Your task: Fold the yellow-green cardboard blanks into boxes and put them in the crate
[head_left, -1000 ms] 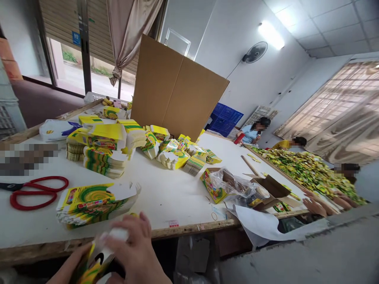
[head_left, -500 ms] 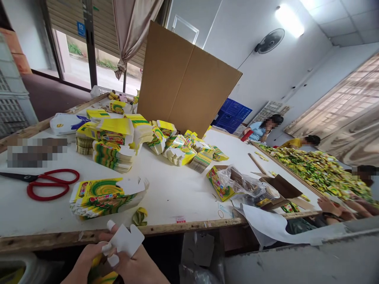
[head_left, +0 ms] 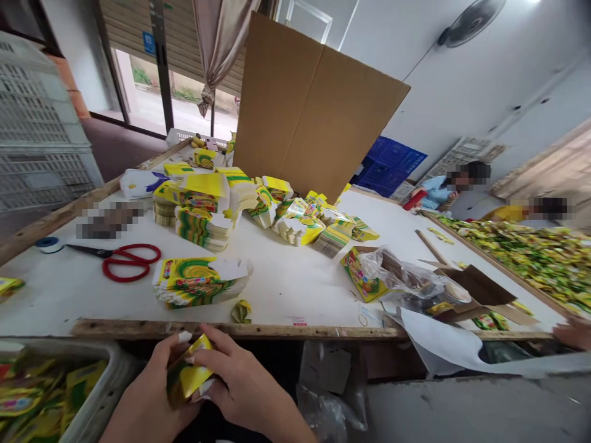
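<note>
Between my two hands, just below the table's front edge, is a small yellow and green cardboard box (head_left: 197, 372). My left hand (head_left: 150, 387) grips its left side, with white wrapping on a fingertip. My right hand (head_left: 242, 375) closes round the right side, thumb and fingers on the yellow face. A white flap shows near the box's lower end. Beyond my hands, on the table, lies a fanned stack of flat yellow-green cartons (head_left: 198, 280). A crumpled yellow-green scrap (head_left: 241, 312) sits at the table edge.
Red-handled scissors (head_left: 132, 263) and a thread spool (head_left: 50, 245) lie left on the table. More carton stacks (head_left: 203, 227) stand farther back before a large cardboard sheet (head_left: 314, 111). A white crate (head_left: 104, 394) of filled packets is lower left. People sit at right beside a packet heap (head_left: 521, 252).
The view has swung left, bringing the packet crate into sight. The box in my hands has turned; its white flaps, which stood up, are now mostly folded or hidden, and its yellow face shows.
</note>
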